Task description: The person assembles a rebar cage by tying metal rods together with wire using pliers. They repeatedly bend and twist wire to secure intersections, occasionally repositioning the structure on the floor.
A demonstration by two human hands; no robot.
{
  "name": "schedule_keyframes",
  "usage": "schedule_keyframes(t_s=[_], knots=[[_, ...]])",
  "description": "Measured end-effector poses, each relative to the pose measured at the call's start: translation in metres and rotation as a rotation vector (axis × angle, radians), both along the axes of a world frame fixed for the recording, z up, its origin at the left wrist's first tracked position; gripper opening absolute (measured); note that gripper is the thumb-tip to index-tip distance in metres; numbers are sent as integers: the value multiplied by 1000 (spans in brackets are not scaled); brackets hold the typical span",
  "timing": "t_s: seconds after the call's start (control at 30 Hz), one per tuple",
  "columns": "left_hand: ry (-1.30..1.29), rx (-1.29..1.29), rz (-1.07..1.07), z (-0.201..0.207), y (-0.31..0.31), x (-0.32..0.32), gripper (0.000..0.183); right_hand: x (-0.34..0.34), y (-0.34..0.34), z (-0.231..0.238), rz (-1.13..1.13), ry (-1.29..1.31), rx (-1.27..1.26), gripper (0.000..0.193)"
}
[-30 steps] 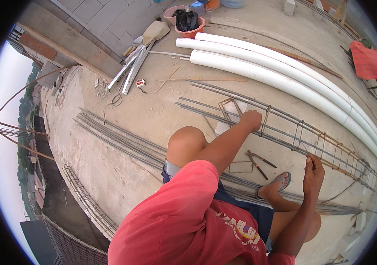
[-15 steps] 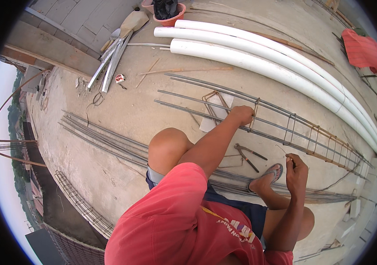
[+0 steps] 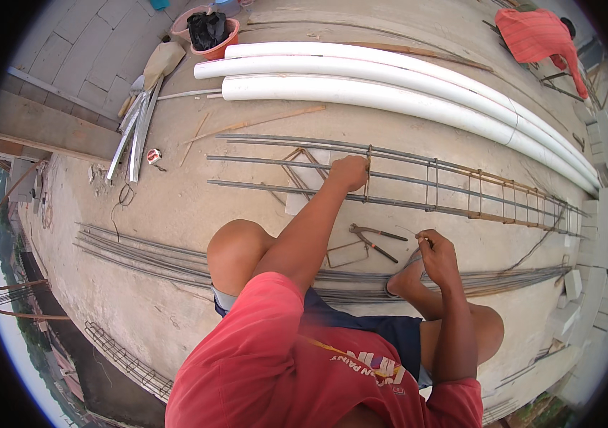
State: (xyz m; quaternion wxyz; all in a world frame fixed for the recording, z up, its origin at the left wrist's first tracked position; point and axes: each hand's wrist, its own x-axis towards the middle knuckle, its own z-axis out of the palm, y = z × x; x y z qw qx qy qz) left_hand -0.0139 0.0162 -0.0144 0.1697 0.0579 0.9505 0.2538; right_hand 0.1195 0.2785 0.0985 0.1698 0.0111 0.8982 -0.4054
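A long rebar cage of straight bars and square stirrups lies across the floor in front of me. My left hand is closed on the cage at its left-most fitted stirrup; the fingers are partly hidden behind the hand. Nearer to me, my right hand is raised apart from the cage, thumb and fingers pinching a thin tie wire that juts out to the left. Between the hands, pincers with dark handles lie opened on the floor, beside a loose stirrup.
Beyond the cage run white pipes. Loose rebars pass under my legs. Loose stirrups lie by a pale slab. A tape measure and metal profiles are at left; a bucket stands behind.
The whole view has shifted, so the scene sits further left. My right hand has moved slightly toward the cage and pincers with the wire. My left hand keeps its place at the stirrup.
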Motion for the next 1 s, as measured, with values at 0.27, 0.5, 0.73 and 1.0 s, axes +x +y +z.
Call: schedule_keyframes(t_s=[0.27, 0.5, 0.73, 1.0], knots=[[-90, 19, 9, 5, -1, -5, 25, -20, -7, -31, -358, -334, -291, 28], [-160, 38, 24, -2, 0, -11, 32, -66, -46, -137, -24, -77, 111, 31], [-108, 116, 94, 12, 0, -5, 39, -93, -97, -98, -683, -650, -523, 31], [-53, 114, 108, 11, 2, -6, 35, -108, -98, -84, -580, -686, -495, 28]])
